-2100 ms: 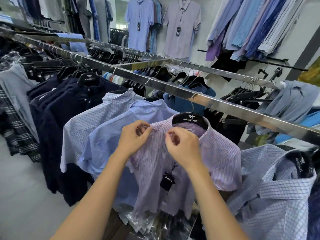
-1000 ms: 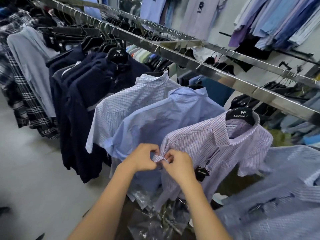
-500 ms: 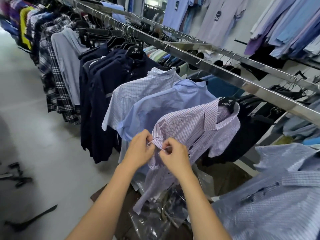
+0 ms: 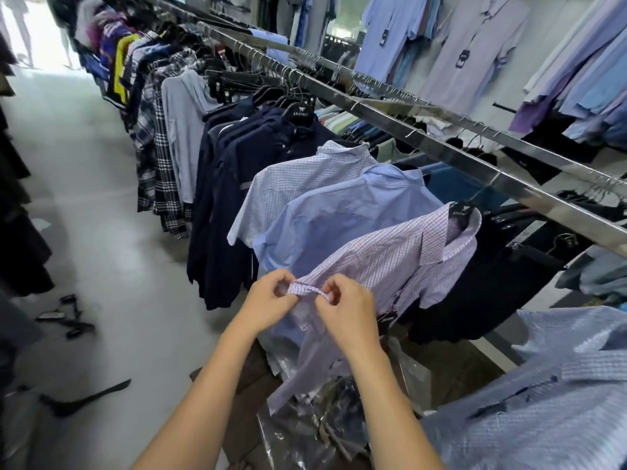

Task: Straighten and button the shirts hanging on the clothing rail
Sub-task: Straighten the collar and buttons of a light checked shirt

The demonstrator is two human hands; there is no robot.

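A pale purple checked shirt (image 4: 390, 256) hangs from a black hanger (image 4: 461, 212) on the steel clothing rail (image 4: 424, 144). Its front is pulled out toward me. My left hand (image 4: 268, 303) and my right hand (image 4: 346, 310) pinch the shirt's front edge side by side, fingers curled on the fabric strip between them. Behind it hang a plain light blue shirt (image 4: 339, 212) and a blue-white checked shirt (image 4: 298, 184), then dark navy shirts (image 4: 244, 164).
Another checked blue shirt (image 4: 543, 395) hangs at the lower right. Crumpled plastic bags (image 4: 312, 432) lie in a box below my hands. Loose black hangers (image 4: 71, 401) lie on the grey floor on the left. Shirts hang on the far wall (image 4: 475, 45).
My hands have worked down from the collar to lower on the shirt front, and they pull the fabric outward. My view has swung left, showing more of the aisle.
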